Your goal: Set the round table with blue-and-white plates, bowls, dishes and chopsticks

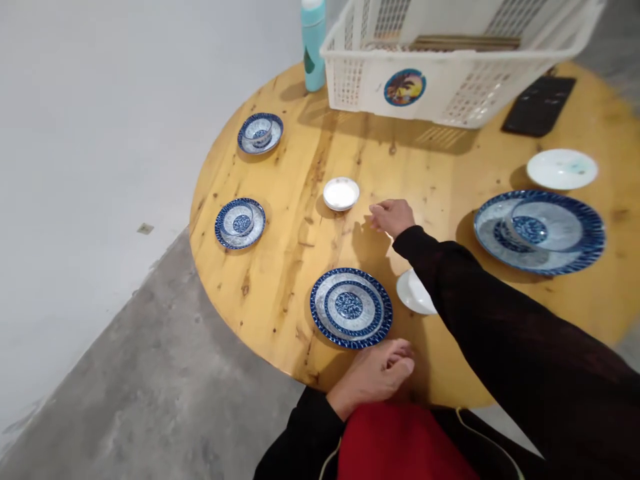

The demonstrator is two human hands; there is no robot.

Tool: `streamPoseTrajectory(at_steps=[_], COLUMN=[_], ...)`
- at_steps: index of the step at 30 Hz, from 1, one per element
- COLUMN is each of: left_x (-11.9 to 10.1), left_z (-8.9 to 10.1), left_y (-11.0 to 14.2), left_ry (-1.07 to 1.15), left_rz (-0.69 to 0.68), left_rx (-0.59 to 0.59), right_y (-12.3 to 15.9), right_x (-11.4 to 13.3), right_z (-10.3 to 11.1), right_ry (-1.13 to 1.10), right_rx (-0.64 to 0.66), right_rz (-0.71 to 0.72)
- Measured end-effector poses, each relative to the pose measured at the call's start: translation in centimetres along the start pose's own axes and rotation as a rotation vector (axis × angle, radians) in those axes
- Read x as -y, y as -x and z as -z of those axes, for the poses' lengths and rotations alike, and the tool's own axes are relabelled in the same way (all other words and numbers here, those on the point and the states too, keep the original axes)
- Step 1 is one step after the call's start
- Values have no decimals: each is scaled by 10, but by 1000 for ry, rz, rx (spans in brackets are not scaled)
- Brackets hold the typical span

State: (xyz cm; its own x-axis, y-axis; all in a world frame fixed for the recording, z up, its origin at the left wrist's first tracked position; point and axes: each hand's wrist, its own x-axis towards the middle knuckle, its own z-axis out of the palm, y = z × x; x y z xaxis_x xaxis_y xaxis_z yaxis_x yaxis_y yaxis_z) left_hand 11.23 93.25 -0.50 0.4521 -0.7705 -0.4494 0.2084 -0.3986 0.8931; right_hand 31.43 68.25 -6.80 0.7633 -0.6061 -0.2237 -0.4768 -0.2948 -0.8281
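Note:
My right hand (395, 217) is over the middle of the table, its fingers curled together with nothing visible in them. Just left of it, apart from the fingertips, sits a small white bowl (341, 193). At the near edge my left hand (377, 373) rests loosely closed, right by the rim of a blue-and-white plate (387, 313). A smaller round blue-and-white dish (349, 305) appears to lie on that plate. Under my right forearm a white bowl (415, 293) is partly hidden by the sleeve.
Two blue-and-white plates with bowls, an upper plate (276, 137) and a lower plate (219, 228), stand left. A larger plate (593, 230) with a bowl and a white dish (563, 169) are right. Behind are a white basket (360, 83), turquoise bottle (314, 53) and black phone (539, 107).

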Motion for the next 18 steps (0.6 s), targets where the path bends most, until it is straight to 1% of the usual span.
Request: streamPoseTrajectory(at_steps=[3, 7, 10, 13, 15, 18], left_x=[-10, -15, -19, -26, -29, -29], left_z=[9, 19, 25, 31, 35, 41], left_y=[6, 13, 17, 22, 26, 32], left_ry=[-51, -70, -86, -97, -93, -82], left_rz=[-4, -8, -15, -34, -53, -75], left_rx=[-21, -60, -50, -37, -36, -49], right_y=[-16, -29, -36, -42, -46, -49], right_x=[6, 13, 17, 18, 18, 15], right_z=[-23, -40, -50, -56, -56, -50], right_ry=[-31, -27, -2, 44, 89, 145], right_rx=[23, 35, 37, 32, 20, 3], right_rz=[-94, -117, -133, -142, -130, -54])
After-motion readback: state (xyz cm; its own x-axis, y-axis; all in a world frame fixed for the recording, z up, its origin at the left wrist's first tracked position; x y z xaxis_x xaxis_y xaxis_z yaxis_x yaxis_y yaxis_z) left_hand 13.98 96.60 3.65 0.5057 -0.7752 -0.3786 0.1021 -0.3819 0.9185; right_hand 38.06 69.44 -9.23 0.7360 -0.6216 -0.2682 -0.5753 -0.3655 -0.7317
